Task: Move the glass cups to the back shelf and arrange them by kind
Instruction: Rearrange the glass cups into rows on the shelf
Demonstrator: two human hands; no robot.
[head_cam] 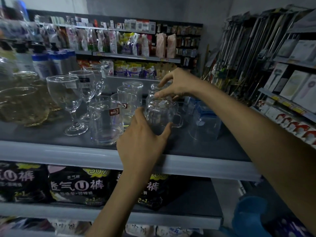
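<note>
Left hand point(143, 135): forearm reaching up from below, fingers and thumb curled round the near side of the handled mug point(162, 115).
Right hand point(174, 84): arched over it, thumb and fingertips pinching its top.
Mug: mid-shelf point(68, 151), between the straight tumblers point(106, 124) on the left and the blue glasses point(205, 120) on the right.
I judge it should be kept level, with its handle clear of the neighbouring glasses.

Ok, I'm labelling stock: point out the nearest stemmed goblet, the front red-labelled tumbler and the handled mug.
nearest stemmed goblet point(63, 98), head view, bowl
front red-labelled tumbler point(106, 128), head view, side wall
handled mug point(161, 115), head view, body
</note>
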